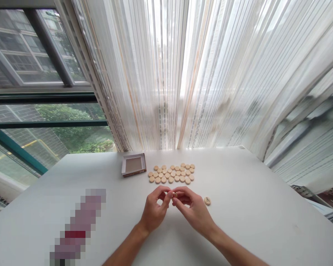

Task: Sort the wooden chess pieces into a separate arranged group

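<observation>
Both hands meet above the table, pinching a small round wooden Chinese chess piece (174, 194) between them. My left hand (154, 210) has its thumb and fingertips against one side of it. Thumb and fingers of my right hand (193, 210) close on the other side. Most of the held piece is covered by the fingertips, though a dark mark shows on its face. Just right of my right hand lies another Chinese chess piece (207, 201) with a dark character facing up. Beyond the hands, several plain-topped Chinese chess pieces (167, 175) lie flat in a loose cluster.
A shallow open box (123, 168) stands left of the cluster, near the back edge of the white table (246, 207). At the left front lies a long pixelated object (79, 223), too blurred to name. Sheer striped curtains (166, 92) hang behind the table, beside an open window (44, 125).
</observation>
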The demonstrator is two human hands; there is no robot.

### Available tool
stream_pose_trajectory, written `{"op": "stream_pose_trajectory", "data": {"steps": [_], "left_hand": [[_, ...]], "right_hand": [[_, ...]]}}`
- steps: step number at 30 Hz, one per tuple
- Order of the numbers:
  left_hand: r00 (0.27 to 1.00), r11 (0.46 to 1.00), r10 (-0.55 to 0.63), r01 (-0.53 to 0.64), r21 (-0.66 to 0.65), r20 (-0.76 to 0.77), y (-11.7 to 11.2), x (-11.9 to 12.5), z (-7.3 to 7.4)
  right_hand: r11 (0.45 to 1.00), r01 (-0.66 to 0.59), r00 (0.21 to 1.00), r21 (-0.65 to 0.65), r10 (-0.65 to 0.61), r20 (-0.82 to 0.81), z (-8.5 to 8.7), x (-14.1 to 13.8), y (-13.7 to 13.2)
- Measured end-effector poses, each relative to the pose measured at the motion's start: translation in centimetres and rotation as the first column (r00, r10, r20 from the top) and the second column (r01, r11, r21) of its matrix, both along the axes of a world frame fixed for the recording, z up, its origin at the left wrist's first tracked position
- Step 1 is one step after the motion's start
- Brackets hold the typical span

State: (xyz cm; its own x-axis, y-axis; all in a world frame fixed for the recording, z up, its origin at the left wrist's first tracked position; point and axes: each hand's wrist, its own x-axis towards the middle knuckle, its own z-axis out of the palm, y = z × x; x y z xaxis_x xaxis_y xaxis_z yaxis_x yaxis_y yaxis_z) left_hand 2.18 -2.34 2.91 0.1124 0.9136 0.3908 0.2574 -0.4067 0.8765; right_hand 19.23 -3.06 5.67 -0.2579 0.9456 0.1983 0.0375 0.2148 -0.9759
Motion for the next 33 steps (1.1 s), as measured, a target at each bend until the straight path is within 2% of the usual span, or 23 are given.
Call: {"op": "stream_pose_trajectory", "data": {"steps": [4,8,13,18,25,33], "left_hand": [[0.999,0.997,-0.028,0.03,0.074,-0.026,0.0,-0.1,0.3],[0.993,0.988,-0.06,0.073,0.135,-0.098,-0.1,0.1,0.0],[0.991,0.989,-0.081,0.093,0.111,-0.107,0.0,0.3,-0.3],[0.992,0.992,-0.083,0.092,0.089,-0.092,-0.1,0.3,-0.2],[0.99,0.99,-0.098,0.108,0.095,-0.104,-0.2,0.3,0.0],[0.987,0.988,-0.152,0.152,-0.014,-0.046,-0.5,0.5,0.0]], "right_hand": [[1.0,-0.001,1.0,-0.017,0.001,-0.014,0.6,0.1,1.1],[0.999,0.034,0.999,-0.024,-0.035,-0.018,-0.1,0.6,1.0],[0.999,0.026,1.0,0.03,-0.026,0.015,-0.6,1.5,0.2],[0.989,-0.039,0.994,0.145,0.023,0.108,-0.5,2.2,0.0],[0.947,-0.007,0.981,0.32,-0.054,0.184,-1.5,2.2,0.2],[0.938,-0.01,0.981,0.346,-0.059,0.186,-2.1,2.0,0.2]]}}
